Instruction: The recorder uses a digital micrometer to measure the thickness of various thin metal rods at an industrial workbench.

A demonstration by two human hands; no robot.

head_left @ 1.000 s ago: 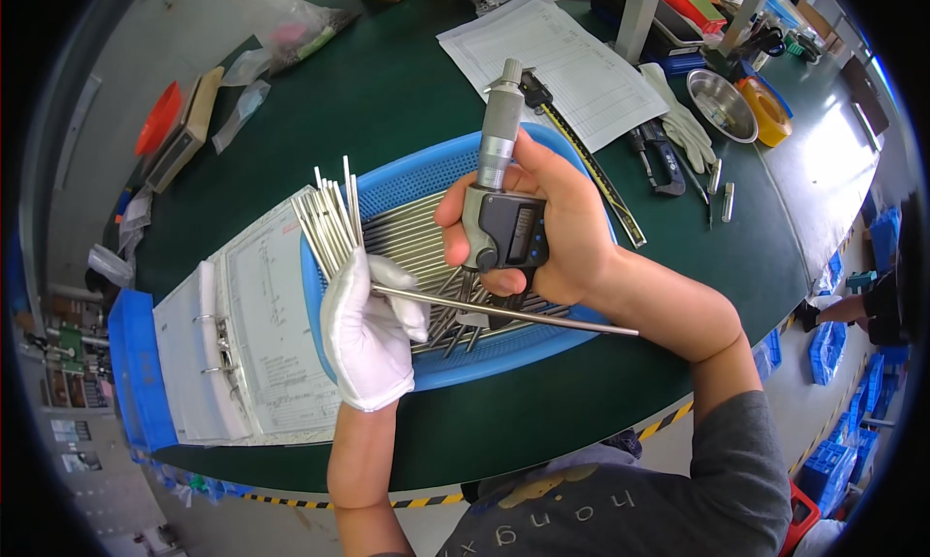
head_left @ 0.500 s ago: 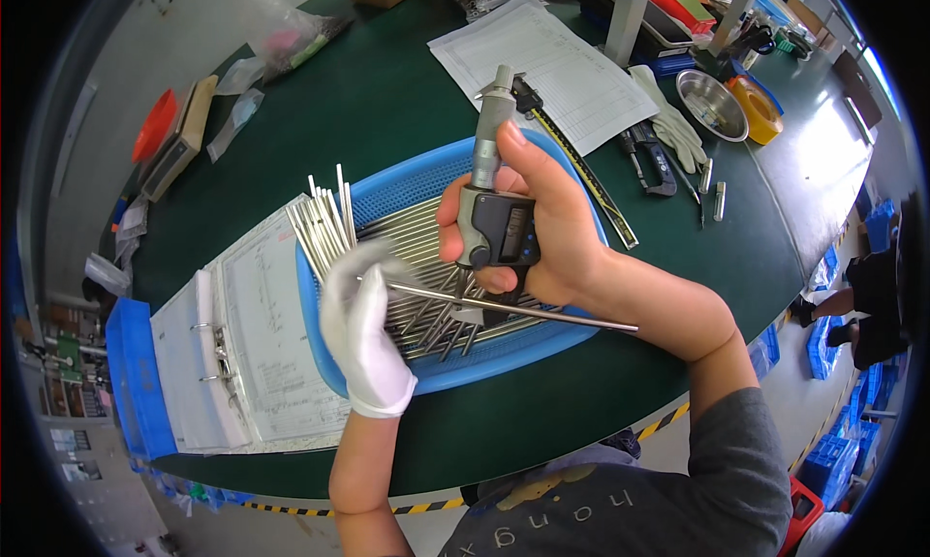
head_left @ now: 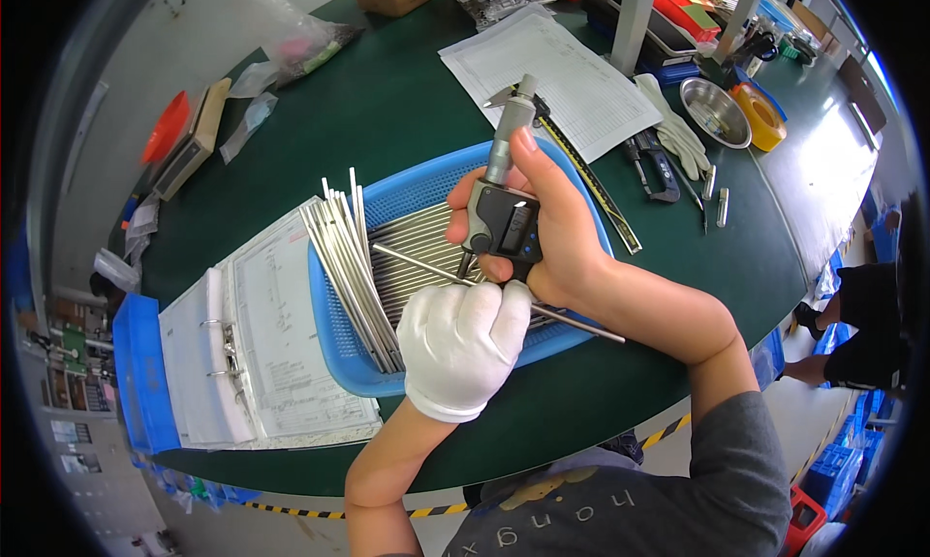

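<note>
A digital micrometer (head_left: pixel 504 222) with a grey thimble and dark body is held upright in my bare right hand (head_left: pixel 562 228), its thumb along the barrel. A thin metal rod (head_left: pixel 417 263) crosses slantwise at the micrometer's lower end, its right end out over the basket's rim. My white-gloved left hand (head_left: pixel 460 349) is closed around the rod, close against the micrometer; its fingertips are hidden. Below them sits a blue plastic basket (head_left: pixel 387 201). Many similar rods (head_left: pixel 417 230) lie in it, with a separate bundle of rods (head_left: pixel 349 266) leaning at its left side.
Left of the basket lies an open ring binder (head_left: pixel 281 334) beside a blue tray (head_left: pixel 145 373). Beyond the basket are a caliper (head_left: pixel 591 184) and paper sheets (head_left: pixel 562 82). Further right are another micrometer (head_left: pixel 661 174), a glove (head_left: pixel 678 136) and a metal bowl (head_left: pixel 715 111).
My left hand has moved right, from the rod's left end to the micrometer's lower end. The rod has shifted slightly left, and the bundle on the left is uncovered.
</note>
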